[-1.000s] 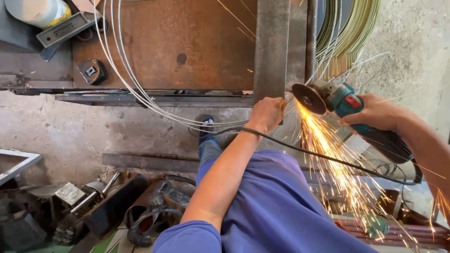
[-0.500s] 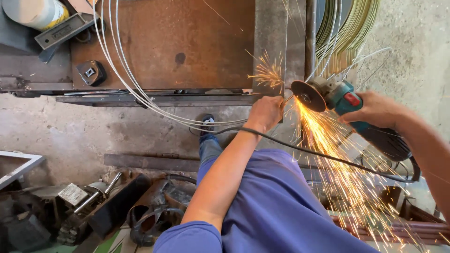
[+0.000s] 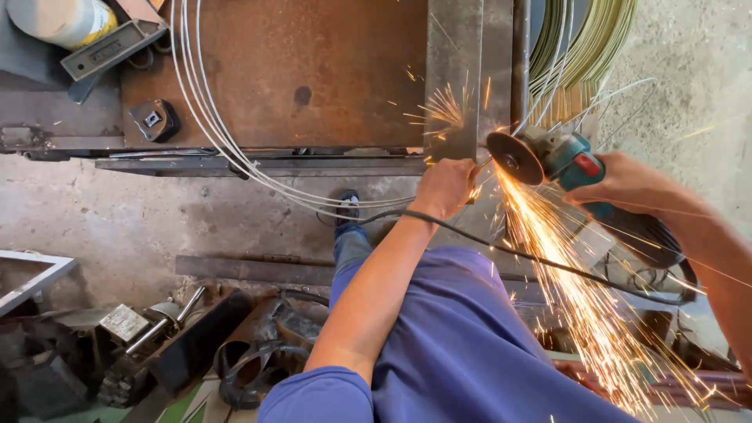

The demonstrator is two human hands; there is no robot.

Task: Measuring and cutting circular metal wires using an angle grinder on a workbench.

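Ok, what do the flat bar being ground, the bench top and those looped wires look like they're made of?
Flat bar: probably bare steel, dull grey, throwing orange sparks where the angle grinder meets it beside the left hand.
Bench top: likely steel plate, with a brown rusty surface.
Looped wires: thin, pale, shiny metal, possibly galvanised; can't be sure.

A rusty steel workbench filled the upper centre of the frame. Below it lay a stained concrete floor. Loops of pale wire hung over the bench edge, upper left. Coiled greenish wire sat at the upper right. Scrap metal parts crowded the lower left. Daylight lit the scene evenly.
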